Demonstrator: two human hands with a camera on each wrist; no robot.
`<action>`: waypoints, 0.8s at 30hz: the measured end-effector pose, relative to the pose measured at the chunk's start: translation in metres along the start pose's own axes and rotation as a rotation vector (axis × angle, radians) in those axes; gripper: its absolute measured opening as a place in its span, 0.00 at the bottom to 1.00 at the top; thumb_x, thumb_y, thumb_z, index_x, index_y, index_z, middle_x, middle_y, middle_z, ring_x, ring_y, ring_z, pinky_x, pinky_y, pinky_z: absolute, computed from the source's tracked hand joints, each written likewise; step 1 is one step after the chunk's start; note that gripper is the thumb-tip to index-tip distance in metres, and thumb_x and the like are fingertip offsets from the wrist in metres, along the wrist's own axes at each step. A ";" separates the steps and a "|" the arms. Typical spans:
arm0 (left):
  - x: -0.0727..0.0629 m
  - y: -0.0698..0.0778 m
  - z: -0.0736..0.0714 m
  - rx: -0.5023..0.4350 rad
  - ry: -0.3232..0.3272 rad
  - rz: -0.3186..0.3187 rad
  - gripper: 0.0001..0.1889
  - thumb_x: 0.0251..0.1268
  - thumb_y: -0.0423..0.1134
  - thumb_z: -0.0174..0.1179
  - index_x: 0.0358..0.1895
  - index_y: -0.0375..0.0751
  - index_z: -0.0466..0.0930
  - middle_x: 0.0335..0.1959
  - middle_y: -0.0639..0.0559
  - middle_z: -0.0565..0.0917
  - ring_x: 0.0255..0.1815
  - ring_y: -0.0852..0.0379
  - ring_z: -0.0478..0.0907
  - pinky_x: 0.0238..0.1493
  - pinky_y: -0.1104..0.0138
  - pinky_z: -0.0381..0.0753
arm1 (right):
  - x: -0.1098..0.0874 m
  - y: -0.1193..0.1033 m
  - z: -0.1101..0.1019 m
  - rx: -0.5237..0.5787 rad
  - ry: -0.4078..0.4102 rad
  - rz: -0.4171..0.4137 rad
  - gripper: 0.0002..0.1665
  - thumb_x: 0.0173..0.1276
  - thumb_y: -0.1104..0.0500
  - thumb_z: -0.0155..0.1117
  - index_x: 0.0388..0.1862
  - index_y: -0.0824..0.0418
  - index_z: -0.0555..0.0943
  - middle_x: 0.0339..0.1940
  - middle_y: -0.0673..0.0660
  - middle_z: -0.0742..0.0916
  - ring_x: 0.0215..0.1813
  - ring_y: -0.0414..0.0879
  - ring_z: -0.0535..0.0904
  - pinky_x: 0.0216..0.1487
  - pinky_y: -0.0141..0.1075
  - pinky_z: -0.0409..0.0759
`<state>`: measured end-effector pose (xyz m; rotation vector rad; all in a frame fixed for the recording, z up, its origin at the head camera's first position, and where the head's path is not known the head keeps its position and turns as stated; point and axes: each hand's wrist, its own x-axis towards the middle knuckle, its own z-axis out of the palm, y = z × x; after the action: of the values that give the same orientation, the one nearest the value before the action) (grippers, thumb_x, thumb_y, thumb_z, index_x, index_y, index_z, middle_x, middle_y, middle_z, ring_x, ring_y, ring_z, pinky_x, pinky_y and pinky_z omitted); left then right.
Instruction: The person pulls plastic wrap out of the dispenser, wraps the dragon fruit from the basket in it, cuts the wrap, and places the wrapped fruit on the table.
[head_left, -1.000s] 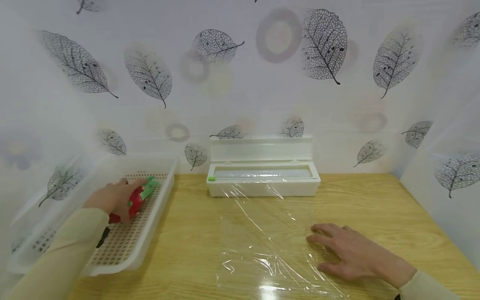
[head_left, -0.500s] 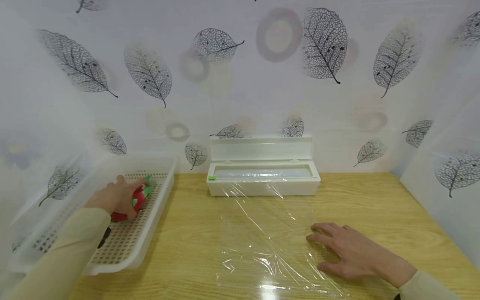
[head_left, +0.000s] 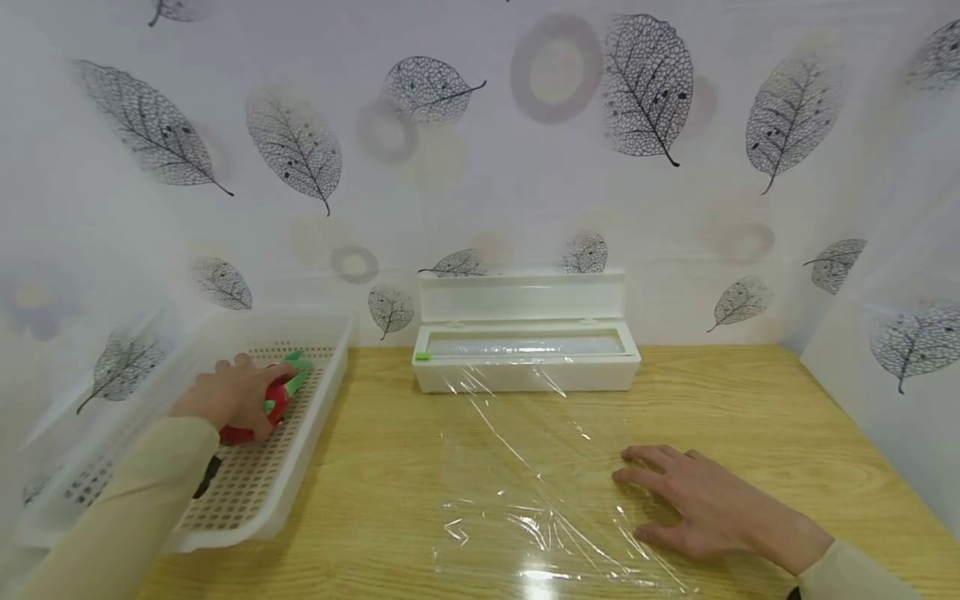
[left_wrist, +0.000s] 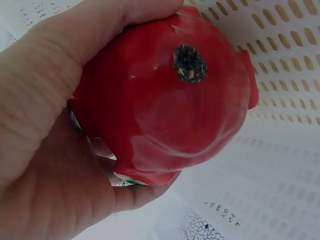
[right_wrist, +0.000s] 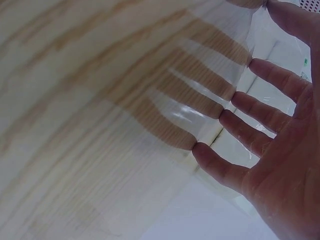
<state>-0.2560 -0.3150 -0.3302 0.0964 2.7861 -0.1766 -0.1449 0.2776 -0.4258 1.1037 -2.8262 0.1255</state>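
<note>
Since a second ago the left grip (head_left: 228, 395) and the red fruit (head_left: 279, 406) have shifted a little inside the basket; the right grip (head_left: 701, 508) has stayed put. On my left wrist feed the left grip is curled around that one fruit, thumb on one side and fingers on the other. I see green leafy tips on the fruit and a dark speckled patch (left_wrist: 190, 63) at one end; whether it touches the basket floor I can't tell. My right grip holds nothing: its fingers are spread wide, fingertips touching down at the right edge of the clear film (head_left: 517, 475).

Around the left grip I have one white basket (head_left: 300, 479), slotted in the floor and walls, at the left of the wooden desk (head_left: 720, 408). I count one sheet of film, creased and shiny, lying over the desk between the basket and the right grip. It runs from one white box (head_left: 528, 377), lid (head_left: 525, 298) raised, with one green tab (head_left: 423, 357) at its left end. Two cream sleeves (head_left: 120, 508) reach in, and behind everything stands a pale backdrop (head_left: 487, 192) printed with dark leaves.
</note>
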 end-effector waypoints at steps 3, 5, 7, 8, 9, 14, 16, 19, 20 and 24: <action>-0.001 0.000 0.001 0.040 0.022 0.013 0.47 0.39 0.44 0.74 0.71 0.48 0.67 0.44 0.25 0.71 0.41 0.32 0.70 0.35 0.43 0.76 | 0.000 0.000 0.000 0.006 -0.001 0.000 0.36 0.61 0.30 0.68 0.64 0.44 0.79 0.65 0.55 0.82 0.62 0.55 0.81 0.49 0.58 0.82; -0.002 0.001 0.001 0.068 0.042 0.024 0.46 0.38 0.44 0.74 0.70 0.49 0.69 0.42 0.26 0.71 0.41 0.32 0.69 0.37 0.42 0.74 | 0.000 0.000 0.001 0.004 -0.001 0.000 0.36 0.61 0.30 0.68 0.64 0.44 0.79 0.65 0.55 0.82 0.62 0.55 0.81 0.49 0.58 0.82; -0.003 0.002 0.001 0.099 0.070 0.036 0.43 0.39 0.45 0.75 0.68 0.51 0.70 0.42 0.26 0.71 0.41 0.31 0.69 0.38 0.42 0.73 | 0.000 0.000 0.001 0.000 0.000 -0.001 0.36 0.61 0.30 0.68 0.64 0.44 0.79 0.65 0.55 0.82 0.62 0.55 0.81 0.49 0.58 0.82; -0.004 0.002 0.001 0.111 0.091 0.043 0.42 0.40 0.45 0.75 0.67 0.51 0.71 0.42 0.26 0.71 0.42 0.30 0.69 0.38 0.41 0.73 | 0.000 0.000 0.001 -0.005 0.000 -0.001 0.36 0.61 0.30 0.68 0.65 0.44 0.79 0.65 0.55 0.82 0.62 0.55 0.81 0.49 0.58 0.82; -0.005 0.002 0.001 0.123 0.112 0.051 0.41 0.41 0.46 0.75 0.66 0.52 0.72 0.41 0.25 0.71 0.42 0.29 0.69 0.38 0.40 0.73 | 0.000 0.000 0.001 -0.007 -0.001 0.000 0.37 0.61 0.30 0.68 0.65 0.44 0.79 0.65 0.55 0.82 0.62 0.55 0.81 0.49 0.58 0.82; -0.006 -0.001 0.002 0.191 0.232 0.082 0.41 0.38 0.53 0.78 0.64 0.55 0.75 0.41 0.25 0.71 0.43 0.27 0.69 0.40 0.36 0.74 | 0.001 0.001 0.001 -0.010 0.001 0.001 0.37 0.61 0.30 0.68 0.64 0.44 0.79 0.65 0.54 0.82 0.62 0.54 0.81 0.49 0.57 0.82; -0.006 -0.003 0.002 0.228 0.267 0.089 0.43 0.38 0.56 0.79 0.66 0.55 0.75 0.42 0.25 0.71 0.42 0.27 0.70 0.40 0.36 0.74 | 0.000 0.001 0.001 -0.003 0.000 0.003 0.36 0.61 0.30 0.68 0.64 0.44 0.79 0.65 0.54 0.82 0.62 0.54 0.81 0.49 0.58 0.82; -0.008 -0.007 0.002 0.276 0.335 0.103 0.42 0.45 0.58 0.76 0.68 0.55 0.74 0.44 0.22 0.71 0.43 0.26 0.70 0.39 0.37 0.76 | 0.000 0.001 0.000 0.008 -0.004 0.008 0.36 0.61 0.30 0.68 0.64 0.44 0.79 0.65 0.54 0.82 0.62 0.55 0.81 0.48 0.59 0.82; -0.009 -0.008 0.002 0.283 0.360 0.110 0.41 0.46 0.57 0.76 0.68 0.55 0.74 0.45 0.21 0.71 0.43 0.25 0.71 0.39 0.37 0.77 | 0.000 0.001 0.000 0.009 -0.004 0.007 0.36 0.61 0.30 0.68 0.64 0.44 0.79 0.65 0.54 0.82 0.62 0.55 0.81 0.48 0.59 0.82; -0.014 -0.010 0.000 0.286 0.452 0.140 0.41 0.46 0.55 0.76 0.69 0.55 0.73 0.52 0.16 0.71 0.47 0.20 0.70 0.40 0.35 0.77 | 0.001 0.001 0.000 0.004 -0.001 -0.002 0.36 0.62 0.30 0.68 0.64 0.44 0.79 0.65 0.55 0.82 0.62 0.55 0.81 0.48 0.57 0.82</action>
<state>-0.2436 -0.3256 -0.3239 0.4513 3.1635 -0.5818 -0.1458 0.2777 -0.4261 1.1077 -2.8265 0.1306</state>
